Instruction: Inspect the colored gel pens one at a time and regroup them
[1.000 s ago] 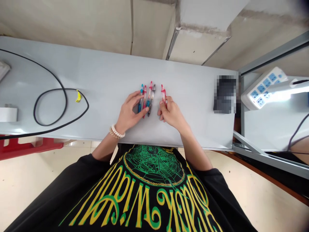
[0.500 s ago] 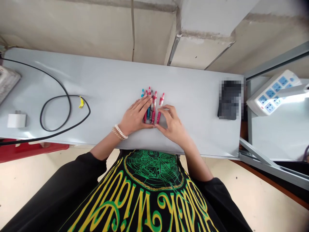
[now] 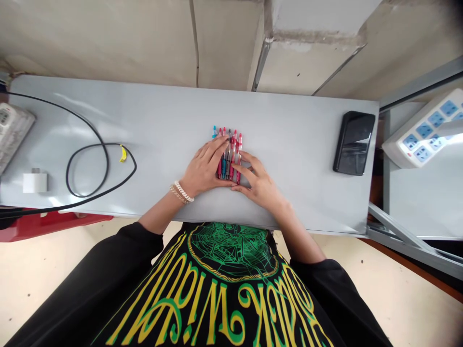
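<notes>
Several click pens (image 3: 227,166) with pink-red, blue and black parts lie side by side in an upright row on the grey table. My left hand (image 3: 205,164) rests over the left part of the row, its fingers across the upper barrels and its thumb along the lower ends. At the right side, my right hand (image 3: 258,182) curls its fingers and thumb around the outermost pink-red pen (image 3: 239,156), which lies against the others. My fingers hide parts of several barrels. The two thumbs nearly meet below the row.
A black phone (image 3: 354,143) lies at the table's right end, with a white power strip (image 3: 423,130) beyond it. On the left are a looped black cable (image 3: 104,159) with a yellow tag, a white charger plug (image 3: 35,182) and another power strip (image 3: 16,132).
The rightmost pink-red pen has moved left, closing its gap to the row. My right hand moved with it, and the pens now stand more parallel.
</notes>
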Demonstrator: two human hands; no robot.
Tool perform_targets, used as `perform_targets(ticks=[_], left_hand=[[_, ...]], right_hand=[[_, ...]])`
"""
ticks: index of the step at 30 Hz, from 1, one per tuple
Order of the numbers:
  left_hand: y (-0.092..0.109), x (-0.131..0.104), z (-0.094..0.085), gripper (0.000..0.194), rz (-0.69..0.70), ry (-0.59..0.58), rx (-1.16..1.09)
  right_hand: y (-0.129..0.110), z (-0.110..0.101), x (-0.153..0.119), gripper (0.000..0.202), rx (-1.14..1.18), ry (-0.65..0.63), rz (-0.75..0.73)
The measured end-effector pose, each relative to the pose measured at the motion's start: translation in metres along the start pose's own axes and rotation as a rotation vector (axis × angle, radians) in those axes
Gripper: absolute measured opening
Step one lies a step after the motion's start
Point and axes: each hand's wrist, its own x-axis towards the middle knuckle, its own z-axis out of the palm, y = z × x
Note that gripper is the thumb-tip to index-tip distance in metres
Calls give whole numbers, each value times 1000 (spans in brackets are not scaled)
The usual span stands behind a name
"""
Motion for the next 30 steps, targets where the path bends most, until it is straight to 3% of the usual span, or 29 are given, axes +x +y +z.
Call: perform_targets(ticks=[13,30], left_hand=[[-2,6,-2,109,36,-108,24],[-1,5,-2,109,52,-127,37]], right_hand=[[8,-1,10,72,-62,-8,-21],[29,0,24,78,-88,41,-122]])
